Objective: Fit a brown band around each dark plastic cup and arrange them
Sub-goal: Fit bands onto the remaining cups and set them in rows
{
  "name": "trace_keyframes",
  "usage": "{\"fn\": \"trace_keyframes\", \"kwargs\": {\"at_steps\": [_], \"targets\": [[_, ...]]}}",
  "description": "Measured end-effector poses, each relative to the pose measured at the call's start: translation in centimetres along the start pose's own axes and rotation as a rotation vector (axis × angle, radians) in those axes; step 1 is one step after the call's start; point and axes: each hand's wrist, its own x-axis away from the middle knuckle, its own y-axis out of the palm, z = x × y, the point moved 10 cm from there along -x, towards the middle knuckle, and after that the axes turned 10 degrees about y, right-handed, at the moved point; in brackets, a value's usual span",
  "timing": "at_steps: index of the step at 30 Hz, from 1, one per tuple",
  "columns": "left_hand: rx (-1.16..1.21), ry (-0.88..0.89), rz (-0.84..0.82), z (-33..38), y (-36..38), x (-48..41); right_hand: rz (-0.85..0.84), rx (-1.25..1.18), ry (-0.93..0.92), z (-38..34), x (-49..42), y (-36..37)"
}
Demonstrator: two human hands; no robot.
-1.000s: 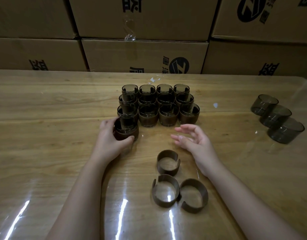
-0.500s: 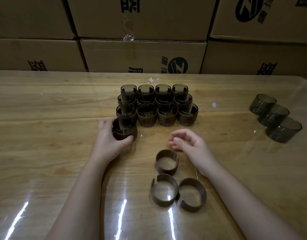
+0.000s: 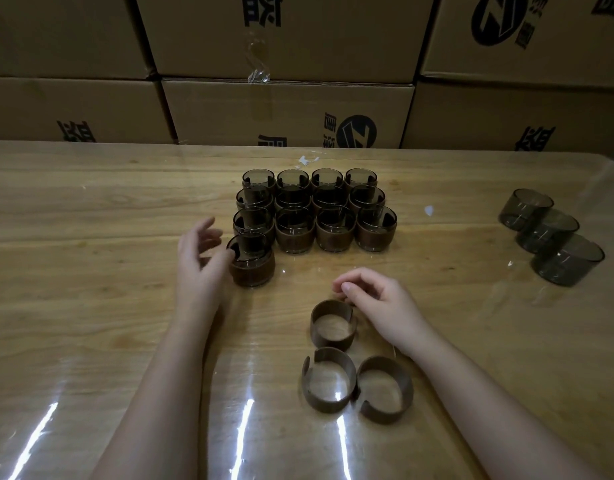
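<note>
Two hands: left hand (image 3: 200,266) splayed (thumb at banded cup (image 3: 253,270)), right hand (image 3: 380,306) curled by band (image 3: 333,328), grip unclear.

The left hand (image 3: 201,261) is splayed (grip slack), the right hand (image 3: 381,303) loosely curled.

Rear cups (image 3: 293,177) overlapped, lower halves hidden — cardboard boxes (image 3: 288,112) cropped.

a wooden table (image 3: 90,209) under what looks like clear film catches light streaks; printed cardboard boxes (image 3: 288,112) are stacked behind
</note>
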Motion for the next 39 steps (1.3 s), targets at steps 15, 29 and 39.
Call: {"fn": "trace_keyframes", "kwargs": {"at_steps": [15, 29, 39], "targets": [[0.077, 0.155, -0.520, 5.6, 12.6, 6.9, 0.043, 0.097, -0.025, 0.3, -0.3, 0.1], [-0.050, -0.044, -0.699, 3.0, 14.0, 7.4, 0.428, 0.017, 0.187, 4.7, -0.3, -10.3], [-0.022, -0.093, -0.696, 2.2, 13.9, 7.5, 0.732, -0.224, 0.436, 8.0, 1.7, -16.6]]}}
